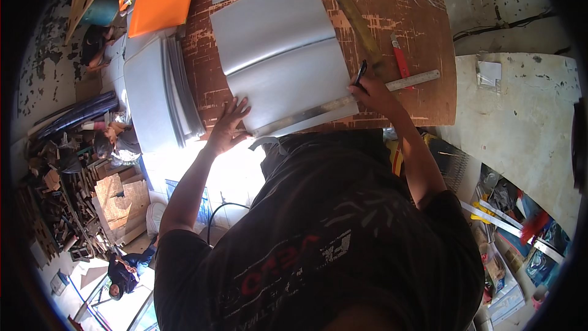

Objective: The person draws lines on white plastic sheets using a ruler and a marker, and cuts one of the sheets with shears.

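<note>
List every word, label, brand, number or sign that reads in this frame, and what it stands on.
Dark shirt: red and pale lettering across it; wording not transcribed here.
Metal ruler: any scale marks are too small to read.
Red cutter: any marking is too small to read.
Gray sheet beneath the ruler: no lettering seen.

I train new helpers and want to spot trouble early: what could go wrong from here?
The ruler might slip on the grey sheet, letting the black pen in the right hand stray; the left hand is near only one end. The red knife lies by the ruler, close to the right hand, so a careless reach might nick a finger if the blade is out.
</note>
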Motion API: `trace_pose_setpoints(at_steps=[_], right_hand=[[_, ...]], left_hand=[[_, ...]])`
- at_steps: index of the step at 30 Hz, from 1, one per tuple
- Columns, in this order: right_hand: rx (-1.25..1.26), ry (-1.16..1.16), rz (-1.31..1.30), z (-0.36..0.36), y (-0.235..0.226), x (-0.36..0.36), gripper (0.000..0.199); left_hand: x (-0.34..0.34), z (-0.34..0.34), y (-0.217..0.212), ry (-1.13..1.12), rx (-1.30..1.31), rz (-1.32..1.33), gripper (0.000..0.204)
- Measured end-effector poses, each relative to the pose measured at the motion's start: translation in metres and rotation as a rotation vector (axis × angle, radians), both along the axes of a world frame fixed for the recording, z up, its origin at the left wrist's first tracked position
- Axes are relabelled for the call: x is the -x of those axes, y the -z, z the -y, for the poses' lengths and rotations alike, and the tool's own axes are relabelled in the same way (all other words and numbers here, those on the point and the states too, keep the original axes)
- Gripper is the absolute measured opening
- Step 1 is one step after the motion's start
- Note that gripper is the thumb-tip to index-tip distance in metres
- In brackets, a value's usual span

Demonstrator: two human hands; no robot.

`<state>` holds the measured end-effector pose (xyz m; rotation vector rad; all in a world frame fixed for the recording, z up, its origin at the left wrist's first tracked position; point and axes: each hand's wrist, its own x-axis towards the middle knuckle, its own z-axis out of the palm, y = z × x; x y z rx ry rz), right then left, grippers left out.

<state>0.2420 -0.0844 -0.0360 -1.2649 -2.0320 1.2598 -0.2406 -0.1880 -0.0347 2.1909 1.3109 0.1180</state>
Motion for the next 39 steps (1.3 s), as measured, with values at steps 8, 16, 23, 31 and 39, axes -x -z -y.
trace_pose_setpoints(at_steps=[8,16,23,31,39], right_hand=[[-0.048,0.003,-0.015,0.001,0.003,0.0,0.018],[-0.05,-0.008,-0.034,0.002,0.006,-0.001,0.02],[0.205,0.237,-0.187,0.001,-0.015,-0.007,0.014],[-0.484,-0.058,0.309,0.001,-0.039,-0.025,0.02],[-0.393,-0.152,0.394,0.006,-0.035,-0.025,0.017]], left_hand=[[0.0,-0.001,0.001,0.008,-0.015,-0.021,0.093],[0.003,0.001,0.004,0.006,-0.005,0.01,0.093],[0.0,-0.001,0.0,0.003,0.007,0.025,0.091],[0.002,-0.001,0.0,0.026,-0.006,0.029,0.086],[-0.009,-0.012,-0.013,-0.004,-0.298,0.089,0.048]])
